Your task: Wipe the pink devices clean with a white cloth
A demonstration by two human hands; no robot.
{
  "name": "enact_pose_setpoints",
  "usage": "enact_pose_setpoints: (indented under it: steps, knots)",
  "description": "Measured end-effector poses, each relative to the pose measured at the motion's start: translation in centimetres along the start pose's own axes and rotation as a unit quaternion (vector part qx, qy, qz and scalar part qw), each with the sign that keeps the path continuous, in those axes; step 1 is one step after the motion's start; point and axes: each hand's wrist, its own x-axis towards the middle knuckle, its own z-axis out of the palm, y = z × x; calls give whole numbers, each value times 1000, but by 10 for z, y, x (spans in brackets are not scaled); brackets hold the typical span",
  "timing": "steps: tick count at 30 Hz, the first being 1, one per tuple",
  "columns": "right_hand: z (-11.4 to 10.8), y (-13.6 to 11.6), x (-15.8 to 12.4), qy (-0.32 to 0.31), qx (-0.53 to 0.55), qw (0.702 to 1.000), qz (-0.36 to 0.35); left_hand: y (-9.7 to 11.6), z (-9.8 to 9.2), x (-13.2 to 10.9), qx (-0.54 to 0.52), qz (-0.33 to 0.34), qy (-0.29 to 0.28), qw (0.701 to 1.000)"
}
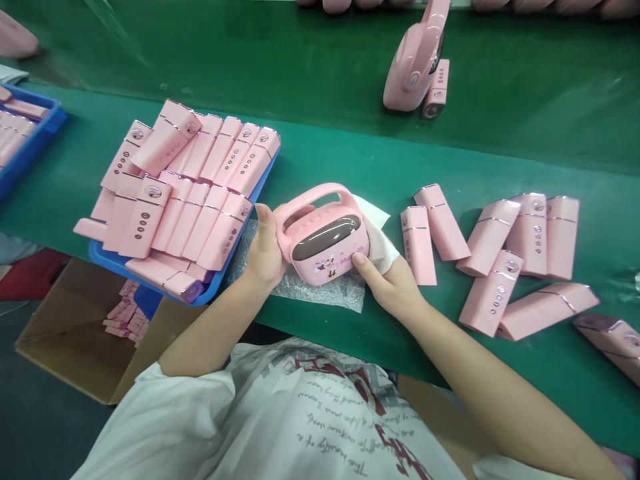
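Both my hands hold a pink portable speaker (327,241) with a carrying handle, a dark oval panel and cartoon prints on its front. My left hand (267,248) grips its left end, thumb raised beside the handle. At the right end, my right hand (387,277) has its thumb on the front face; its other fingers are hidden behind. A white cloth or tissue (381,243) is between that hand and the speaker. Beneath lies a clear bubble-wrap sheet (320,293) on the green table (320,153).
Left, a blue tray (213,288) is piled with pink bar-shaped devices (150,213). Loose pink bars (493,293) lie at right. Another speaker (407,70) stands on the far green surface beside a bar. A second blue tray (47,127) and an open cardboard box (75,340) are at left.
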Motion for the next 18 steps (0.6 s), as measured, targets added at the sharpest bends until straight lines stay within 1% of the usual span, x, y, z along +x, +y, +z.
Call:
enact_pose_setpoints:
  steps: [4,6,8,10,11,13,14,16,18]
  knots:
    - [1,1,1,3,-13,1000,21,-4,-1,4,-5,-4,40,999]
    - [3,1,2,8,-21,1000,16,-6,-1,7,-18,-5,55,998]
    - [4,2,2,15,-31,999,1,-7,-2,8,-34,-9,46,998]
    - [5,3,3,21,-38,999,-9,-8,-3,7,-46,2,11,999]
    - [4,4,3,25,-38,999,-7,-9,-3,5,-41,23,-15,999]
    - [4,6,4,36,-13,999,16,-11,-4,0,0,89,-63,994]
    - [3,7,4,48,11,998,38,-12,-5,-3,31,118,-86,989]
    - [3,8,4,90,68,989,93,-15,-5,-8,88,141,-133,977]
    - [4,8,5,150,106,976,119,-18,-4,-12,112,126,-181,969]
